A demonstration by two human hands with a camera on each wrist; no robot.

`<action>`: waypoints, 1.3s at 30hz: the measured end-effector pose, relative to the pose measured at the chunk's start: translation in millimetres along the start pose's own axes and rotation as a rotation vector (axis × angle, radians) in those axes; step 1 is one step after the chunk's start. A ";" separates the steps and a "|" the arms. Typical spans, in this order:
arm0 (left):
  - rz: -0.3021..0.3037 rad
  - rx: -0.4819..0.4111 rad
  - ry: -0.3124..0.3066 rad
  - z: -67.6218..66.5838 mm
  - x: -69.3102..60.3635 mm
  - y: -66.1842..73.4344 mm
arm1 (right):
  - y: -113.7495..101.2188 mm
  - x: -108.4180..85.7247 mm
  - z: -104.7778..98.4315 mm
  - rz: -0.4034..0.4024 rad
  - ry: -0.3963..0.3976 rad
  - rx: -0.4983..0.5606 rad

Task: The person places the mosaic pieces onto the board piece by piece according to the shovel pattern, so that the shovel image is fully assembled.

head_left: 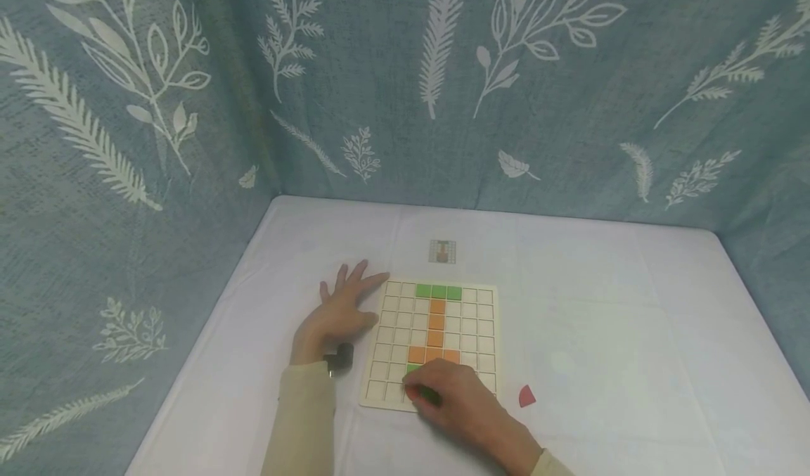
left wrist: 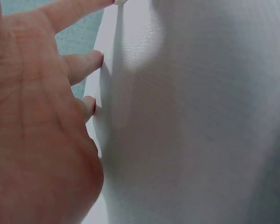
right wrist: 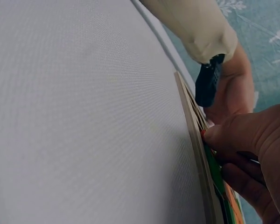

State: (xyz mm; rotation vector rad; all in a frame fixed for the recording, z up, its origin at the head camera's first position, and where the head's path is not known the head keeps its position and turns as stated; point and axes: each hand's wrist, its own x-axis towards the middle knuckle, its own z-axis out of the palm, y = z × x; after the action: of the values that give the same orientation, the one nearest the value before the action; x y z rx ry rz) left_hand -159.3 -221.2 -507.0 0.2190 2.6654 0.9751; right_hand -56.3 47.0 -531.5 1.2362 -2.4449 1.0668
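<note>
A square wooden grid board [head_left: 387, 349] lies on the table. Three green tiles [head_left: 439, 292] line its far row, a column of orange tiles [head_left: 436, 323] runs down the middle, and an orange row crosses below it. My left hand [head_left: 342, 313] spreads its fingers beside the board, the index fingertip at the far left corner. Over the near rows, my right hand [head_left: 452, 395] pinches a small red piece [right wrist: 203, 134] between thumb and fingers, low against the board. Green tiles [right wrist: 214, 170] show beneath these fingers; the hand hides the rest there.
A small pattern card [head_left: 442, 251] lies beyond the board. On the table to the right is a red quarter-round piece [head_left: 526, 396]. A dark wrist camera [head_left: 344, 357] sits at the left wrist. Blue leaf-print curtain [head_left: 392, 96] surrounds the white table [head_left: 601, 335].
</note>
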 end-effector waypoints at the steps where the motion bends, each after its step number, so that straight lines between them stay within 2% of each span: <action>1: 0.000 -0.001 -0.001 -0.2 0.1 0.1 | -0.5 0.2 -0.2 0.009 -0.003 -0.001; 5: -0.001 -0.007 -0.006 -0.6 0.3 0.5 | -2.5 0.8 -1.4 0.036 -0.021 0.014; 9: -0.003 -0.010 -0.009 -0.7 0.4 -0.1 | -1.0 0.9 -3.8 0.030 -0.033 0.051; 14: 0.003 -0.008 -0.008 -1.2 -0.3 0.8 | 2.7 1.0 -12.8 0.009 0.012 0.146; 18: -0.007 -0.009 -0.009 -1.3 -0.9 2.5 | 6.5 -2.6 -27.1 0.056 0.028 0.188; 20: -0.017 -0.012 -0.008 -1.2 -1.0 2.9 | 8.8 -6.6 -36.3 0.106 0.001 0.170; 24: -0.030 -0.021 -0.009 -1.1 -1.2 3.6 | 15.8 -16.6 -55.1 0.142 -0.009 0.101; 32: -0.027 -0.024 -0.012 -1.8 -2.6 5.0 | 33.7 -49.2 -85.9 0.181 0.043 0.034; 39: -0.034 -0.022 -0.009 -1.1 -1.9 5.0 | 45.9 -75.3 -102.5 0.189 0.066 -0.050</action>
State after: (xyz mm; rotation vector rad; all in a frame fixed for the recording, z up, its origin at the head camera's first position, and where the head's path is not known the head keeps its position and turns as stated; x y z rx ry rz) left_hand -157.7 -218.5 -502.5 0.1726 2.6404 0.9905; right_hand -57.9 181.4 -516.6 0.9541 -2.5609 1.0674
